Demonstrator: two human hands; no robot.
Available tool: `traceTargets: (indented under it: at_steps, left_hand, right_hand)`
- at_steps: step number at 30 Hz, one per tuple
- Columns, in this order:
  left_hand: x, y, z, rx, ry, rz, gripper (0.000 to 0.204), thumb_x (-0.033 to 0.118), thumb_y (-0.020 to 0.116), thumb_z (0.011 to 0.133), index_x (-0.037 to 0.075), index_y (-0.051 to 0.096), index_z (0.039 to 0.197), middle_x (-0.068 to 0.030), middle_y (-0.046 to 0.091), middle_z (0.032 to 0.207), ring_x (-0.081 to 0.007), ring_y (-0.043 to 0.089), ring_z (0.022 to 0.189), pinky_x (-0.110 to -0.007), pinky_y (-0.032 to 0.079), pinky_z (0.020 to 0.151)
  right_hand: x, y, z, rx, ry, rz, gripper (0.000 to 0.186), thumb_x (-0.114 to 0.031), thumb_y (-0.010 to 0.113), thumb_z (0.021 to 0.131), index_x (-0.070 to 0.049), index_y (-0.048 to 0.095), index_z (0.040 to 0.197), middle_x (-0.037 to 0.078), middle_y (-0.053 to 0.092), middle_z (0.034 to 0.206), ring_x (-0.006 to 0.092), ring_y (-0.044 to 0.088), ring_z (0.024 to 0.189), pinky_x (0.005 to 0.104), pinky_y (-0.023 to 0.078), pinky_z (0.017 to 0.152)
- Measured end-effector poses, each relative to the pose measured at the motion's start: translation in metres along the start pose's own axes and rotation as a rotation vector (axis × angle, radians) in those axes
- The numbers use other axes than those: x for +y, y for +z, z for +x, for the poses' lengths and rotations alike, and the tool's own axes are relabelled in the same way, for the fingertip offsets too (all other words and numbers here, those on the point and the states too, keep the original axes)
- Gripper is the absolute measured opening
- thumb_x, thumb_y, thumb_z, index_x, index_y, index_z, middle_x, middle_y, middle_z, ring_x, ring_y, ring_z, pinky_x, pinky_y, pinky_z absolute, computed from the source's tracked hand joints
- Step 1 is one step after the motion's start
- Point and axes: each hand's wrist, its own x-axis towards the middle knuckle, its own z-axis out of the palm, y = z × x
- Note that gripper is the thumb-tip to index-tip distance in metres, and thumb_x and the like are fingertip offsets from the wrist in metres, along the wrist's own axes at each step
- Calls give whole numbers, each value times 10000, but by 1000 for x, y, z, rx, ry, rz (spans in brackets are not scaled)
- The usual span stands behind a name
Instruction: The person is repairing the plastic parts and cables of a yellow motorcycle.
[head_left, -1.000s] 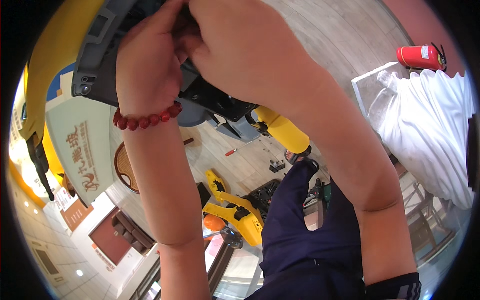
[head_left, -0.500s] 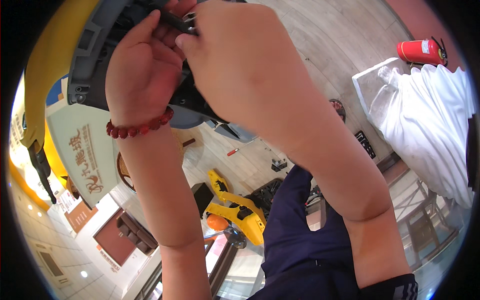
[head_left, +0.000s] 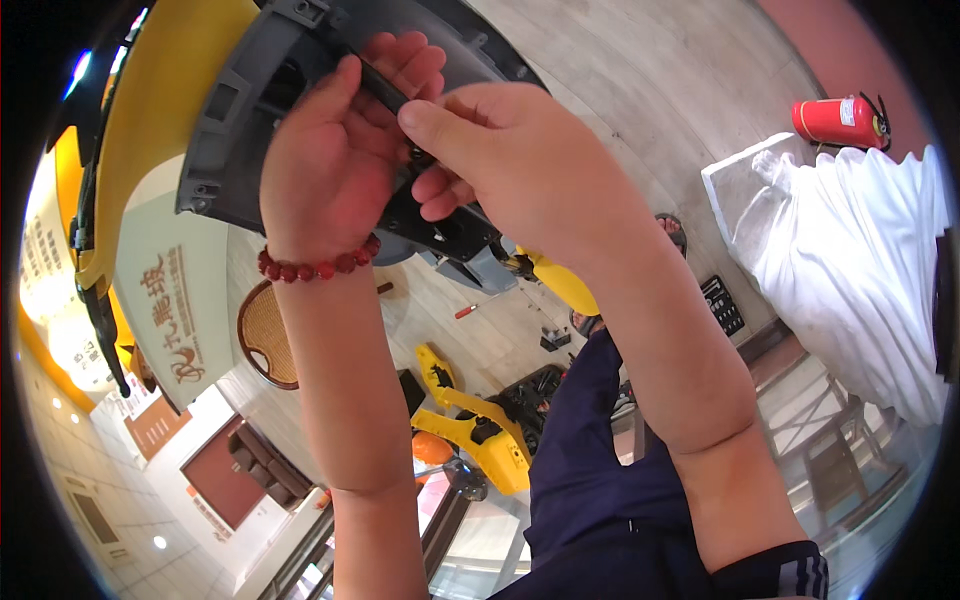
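My left hand (head_left: pixel 330 165), palm turned up and a red bead bracelet at its wrist, holds a thin black cable-like piece (head_left: pixel 378 88) between thumb and fingers. Pinching the same piece with thumb and fingertips, my right hand (head_left: pixel 520 145) sits just to the right, its back toward me. What exactly the piece is, and where its ends go, is hidden by the hands. Both hands are over the grey plastic inner panel (head_left: pixel 232 95) of a yellow-bodied vehicle (head_left: pixel 165 80). Dark parts (head_left: pixel 455 225) show below my right hand.
Yellow body panels (head_left: pixel 480 440) lie on the floor beside my legs, near an orange ball-like thing (head_left: pixel 432 447). A red-handled tool (head_left: pixel 466 312) and a black tool case (head_left: pixel 722 305) are also on the floor. White cloth (head_left: pixel 850 270) and a red fire extinguisher (head_left: pixel 842 121) are at right.
Both hands appear lower and farther right, as does the grey panel. My right hand has turned so its thumb and fingertips show on the black piece.
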Motion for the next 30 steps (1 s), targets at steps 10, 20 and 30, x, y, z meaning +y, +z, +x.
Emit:
traceTargets:
  at_steps: [10,20,30]
  left_hand:
    - [1,5,-15,280,16,119,219,205,604,930,-10,589,965,-94,631,872,-193,624,770,-305,509,677]
    - [0,5,-15,330,-14,150,191,157,630,915,6,612,1031,-45,579,784,-146,573,699,-278,492,674]
    - [4,17,-15,214,-86,-48,286,167,492,977,7,517,1213,-141,637,1070,-225,648,920,-355,536,802]
  right_hand:
    - [6,29,-1,303,-487,-723,420,-122,784,707,-34,623,1085,117,590,886,235,587,703,316,480,644]
    - [0,18,-2,215,83,-159,302,-127,763,771,-8,598,994,30,600,724,82,541,642,228,448,587]
    - [-14,12,-1,-46,203,454,312,-75,659,865,26,526,1129,70,625,818,99,612,655,252,518,574]
